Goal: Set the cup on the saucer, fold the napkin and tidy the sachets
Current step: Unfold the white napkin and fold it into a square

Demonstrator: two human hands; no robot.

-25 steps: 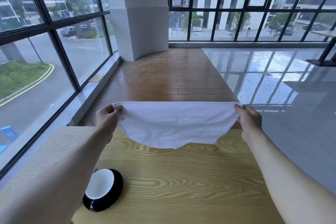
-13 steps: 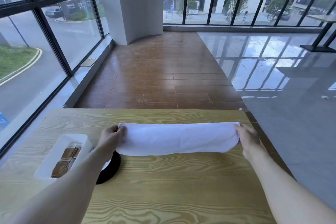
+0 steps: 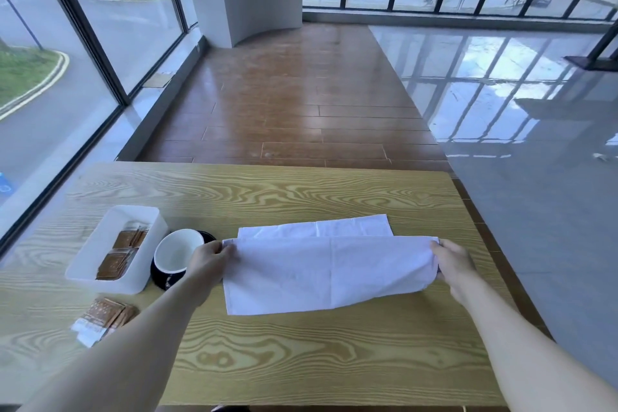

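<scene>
1. The white napkin lies folded over on the wooden table, its upper layer reaching toward the near edge while a strip of the lower layer shows behind it on the far side.
2. The left hand is closed in a pinch on the napkin's left upper corner.
3. The right hand is closed in a pinch on the right upper corner, where the cloth bunches a little.
4. The cup, white inside, sits on the black saucer, just left of the left hand.
5. A white tray touching the saucer's left side holds brown sachets in two stacks.
6. More sachets lie loose on the table, near the tray's front.
</scene>
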